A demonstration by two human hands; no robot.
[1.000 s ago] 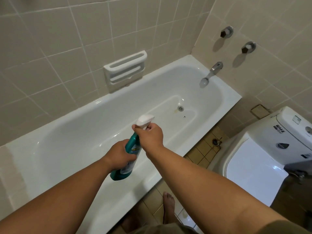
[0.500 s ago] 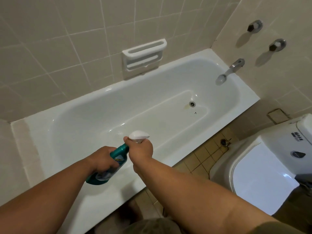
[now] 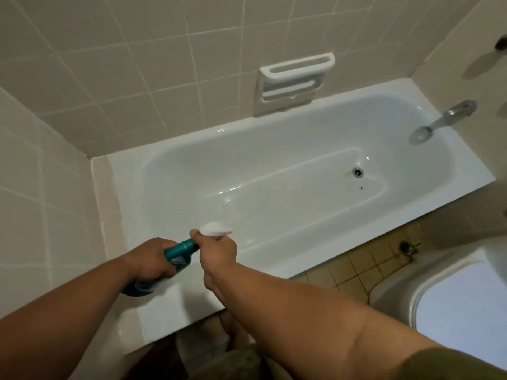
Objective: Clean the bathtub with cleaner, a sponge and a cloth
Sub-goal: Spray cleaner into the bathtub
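Note:
A teal spray bottle of cleaner (image 3: pixel 179 253) with a white trigger head (image 3: pixel 215 229) is held tilted over the near rim of the white bathtub (image 3: pixel 274 270). My left hand (image 3: pixel 152 259) grips the bottle's body. My right hand (image 3: pixel 218 249) is wrapped around the neck just under the trigger head, whose nozzle points right, into the tub. The tub floor is wet and shiny, with a drain (image 3: pixel 358 171) toward the right end. No sponge or cloth is in view.
A metal spout (image 3: pixel 441 122) juts from the right wall over the tub, with a tap handle (image 3: pixel 502 42) above it. A white soap holder (image 3: pixel 295 78) is set in the tiled back wall. A white toilet (image 3: pixel 452 303) stands at the right on the tiled floor.
My view has swung left, toward the tub's left end. Both hands and the bottle have shifted left and lower along the near rim, and the bottle lies flatter.

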